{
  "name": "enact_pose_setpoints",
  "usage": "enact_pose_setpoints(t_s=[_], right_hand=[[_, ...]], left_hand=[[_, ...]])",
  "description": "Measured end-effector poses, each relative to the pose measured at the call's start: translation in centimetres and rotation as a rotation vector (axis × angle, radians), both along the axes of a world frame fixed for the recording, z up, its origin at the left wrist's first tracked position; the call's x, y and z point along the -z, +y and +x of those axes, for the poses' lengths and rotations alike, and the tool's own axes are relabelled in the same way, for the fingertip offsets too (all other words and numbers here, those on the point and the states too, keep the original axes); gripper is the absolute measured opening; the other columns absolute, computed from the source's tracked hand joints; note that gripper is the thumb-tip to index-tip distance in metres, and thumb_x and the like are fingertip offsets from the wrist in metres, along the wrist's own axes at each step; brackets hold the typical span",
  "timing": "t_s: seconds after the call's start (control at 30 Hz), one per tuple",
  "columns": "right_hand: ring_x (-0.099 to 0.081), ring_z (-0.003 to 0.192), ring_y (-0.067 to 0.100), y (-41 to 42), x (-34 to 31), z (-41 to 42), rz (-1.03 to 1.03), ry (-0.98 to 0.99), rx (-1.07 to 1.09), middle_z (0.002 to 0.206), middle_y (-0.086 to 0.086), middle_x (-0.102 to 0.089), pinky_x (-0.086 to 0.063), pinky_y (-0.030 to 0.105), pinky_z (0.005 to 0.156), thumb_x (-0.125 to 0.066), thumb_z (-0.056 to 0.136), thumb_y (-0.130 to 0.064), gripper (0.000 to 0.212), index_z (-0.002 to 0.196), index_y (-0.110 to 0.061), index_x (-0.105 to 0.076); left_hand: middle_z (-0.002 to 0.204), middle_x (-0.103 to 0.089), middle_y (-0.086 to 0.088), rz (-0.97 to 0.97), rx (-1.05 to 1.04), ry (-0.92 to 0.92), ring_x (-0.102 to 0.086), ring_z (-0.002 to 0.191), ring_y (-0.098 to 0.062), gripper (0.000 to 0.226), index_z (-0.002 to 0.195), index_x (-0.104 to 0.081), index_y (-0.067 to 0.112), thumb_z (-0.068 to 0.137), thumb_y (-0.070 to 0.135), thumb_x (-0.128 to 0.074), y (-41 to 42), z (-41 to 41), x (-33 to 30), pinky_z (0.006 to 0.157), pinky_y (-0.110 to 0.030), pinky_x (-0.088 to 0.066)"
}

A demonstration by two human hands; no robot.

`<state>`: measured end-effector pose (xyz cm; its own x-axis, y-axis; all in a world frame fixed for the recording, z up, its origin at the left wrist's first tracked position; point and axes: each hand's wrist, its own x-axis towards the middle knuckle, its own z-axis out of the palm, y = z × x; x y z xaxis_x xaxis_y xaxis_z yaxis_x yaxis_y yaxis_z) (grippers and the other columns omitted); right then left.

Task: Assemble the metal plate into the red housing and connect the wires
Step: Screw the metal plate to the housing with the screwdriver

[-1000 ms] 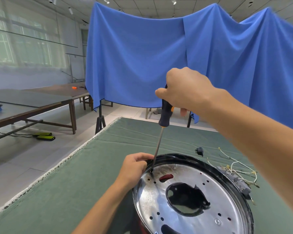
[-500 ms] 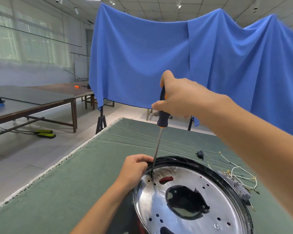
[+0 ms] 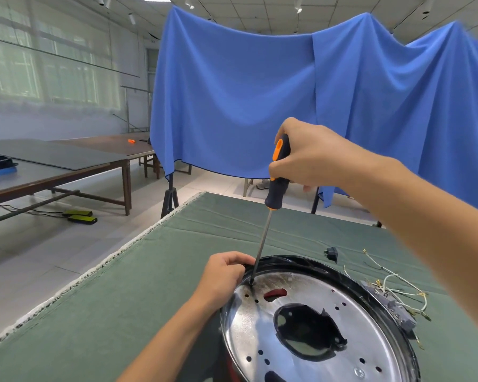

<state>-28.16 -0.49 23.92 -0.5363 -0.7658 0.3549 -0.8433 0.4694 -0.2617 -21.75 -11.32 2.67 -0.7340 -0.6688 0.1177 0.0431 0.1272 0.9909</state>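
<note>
A shiny round metal plate (image 3: 309,296) with a large central cut-out and several small holes lies inside the housing, whose black rim (image 3: 287,261) rings it; red shows through a slot near the plate's far edge. My left hand (image 3: 222,274) grips the rim at the far left. My right hand (image 3: 309,158) holds the black-and-orange handle of a screwdriver (image 3: 278,183), nearly upright, its tip resting on the plate's far-left edge just beside my left fingers. A bundle of white and yellow wires (image 3: 398,288) with a grey part lies on the cloth right of the housing.
The work sits on a green cloth-covered table (image 3: 122,299) whose left edge runs diagonally. A small black plug-like part (image 3: 332,253) lies beyond the housing. A blue drape (image 3: 260,92) hangs behind; dark tables (image 3: 66,166) stand at the left.
My right hand has turned on the screwdriver handle, so more of the orange grip shows. The tip stays at the same spot on the plate, and my left hand has not moved.
</note>
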Motion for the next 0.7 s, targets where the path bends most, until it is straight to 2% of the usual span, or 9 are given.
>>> enact_pose_setpoints(t_s=[0.1,0.2,0.27,0.33,0.4,0.43,0.5,0.57,0.7], right_hand=[[-0.071,0.068,0.026,0.4,-0.2,-0.2,-0.099,-0.152,-0.087,0.076,0.006,-0.070,-0.061,0.037,0.060,-0.073,0.075,-0.012,0.019,0.089,-0.007,-0.061],[-0.071,0.061,0.024,0.3,0.1,0.0,-0.096,-0.089,-0.022,0.066,0.006,-0.071,-0.060,0.035,0.061,-0.074,0.076,-0.019,0.017,0.079,-0.004,-0.065],[-0.067,0.057,0.023,-0.2,0.5,0.3,-0.116,0.062,0.039,0.060,0.005,-0.068,-0.053,0.029,0.053,-0.070,0.077,-0.024,0.020,0.071,-0.006,-0.063],[-0.059,0.058,0.022,-0.6,0.9,0.6,-0.134,0.205,0.088,0.060,0.003,-0.062,-0.038,0.024,0.045,-0.067,0.078,-0.030,0.024,0.068,-0.010,-0.058],[-0.056,0.063,0.022,-0.7,1.1,0.6,-0.108,0.228,0.101,0.066,0.000,-0.058,-0.031,0.026,0.046,-0.067,0.080,-0.038,0.029,0.075,-0.014,-0.051],[-0.058,0.065,0.023,-0.7,1.1,0.6,-0.080,0.174,0.078,0.069,0.000,-0.057,-0.034,0.028,0.047,-0.067,0.081,-0.038,0.031,0.082,-0.014,-0.047],[-0.066,0.065,0.025,-0.4,1.0,0.6,-0.066,-0.007,0.001,0.074,0.003,-0.064,-0.049,0.037,0.054,-0.066,0.082,-0.028,0.031,0.094,-0.014,-0.041],[-0.070,0.060,0.022,-0.1,1.0,0.3,-0.097,-0.067,-0.009,0.072,0.004,-0.069,-0.054,0.035,0.057,-0.064,0.081,-0.021,0.029,0.095,-0.014,-0.040],[-0.054,0.056,0.017,-0.5,1.2,0.1,-0.129,0.144,0.145,0.071,0.001,-0.059,-0.029,0.028,0.047,-0.063,0.080,-0.021,0.023,0.088,-0.012,-0.043]], left_hand=[[0.066,-0.070,-0.003,-0.008,0.001,0.002,-0.061,0.062,-0.013,0.050,0.069,-0.072,0.017,0.071,-0.021,-0.039,-0.1,-0.1,0.1,0.060,-0.019,-0.051],[0.066,-0.070,-0.001,-0.012,-0.009,-0.004,-0.061,0.061,-0.011,0.050,0.068,-0.071,0.017,0.071,-0.021,-0.039,-0.1,-0.1,0.1,0.061,-0.019,-0.051],[0.067,-0.070,-0.001,-0.017,-0.013,-0.013,-0.061,0.061,-0.010,0.050,0.069,-0.072,0.017,0.071,-0.020,-0.039,-0.1,-0.1,0.0,0.061,-0.018,-0.051],[0.067,-0.071,0.001,-0.020,-0.012,-0.018,-0.062,0.061,-0.008,0.050,0.070,-0.072,0.018,0.071,-0.020,-0.039,-0.1,0.0,0.0,0.061,-0.018,-0.051],[0.067,-0.071,0.001,-0.022,-0.013,-0.016,-0.062,0.061,-0.007,0.050,0.069,-0.072,0.018,0.071,-0.020,-0.039,0.0,0.1,0.0,0.061,-0.017,-0.052],[0.068,-0.071,0.000,-0.020,-0.014,-0.015,-0.062,0.062,-0.009,0.050,0.070,-0.072,0.018,0.071,-0.020,-0.039,0.0,0.1,0.0,0.062,-0.019,-0.052],[0.071,-0.071,-0.004,-0.022,-0.016,-0.016,-0.062,0.065,-0.013,0.049,0.071,-0.072,0.017,0.071,-0.020,-0.039,0.0,0.1,-0.1,0.064,-0.022,-0.052],[0.073,-0.071,-0.005,-0.037,-0.018,-0.020,-0.062,0.068,-0.016,0.048,0.072,-0.072,0.017,0.072,-0.019,-0.040,0.0,0.1,-0.1,0.067,-0.024,-0.053],[0.073,-0.071,-0.006,-0.045,-0.018,-0.021,-0.061,0.066,-0.015,0.047,0.072,-0.072,0.016,0.074,-0.019,-0.040,0.2,0.3,-0.2,0.064,-0.021,-0.052]])
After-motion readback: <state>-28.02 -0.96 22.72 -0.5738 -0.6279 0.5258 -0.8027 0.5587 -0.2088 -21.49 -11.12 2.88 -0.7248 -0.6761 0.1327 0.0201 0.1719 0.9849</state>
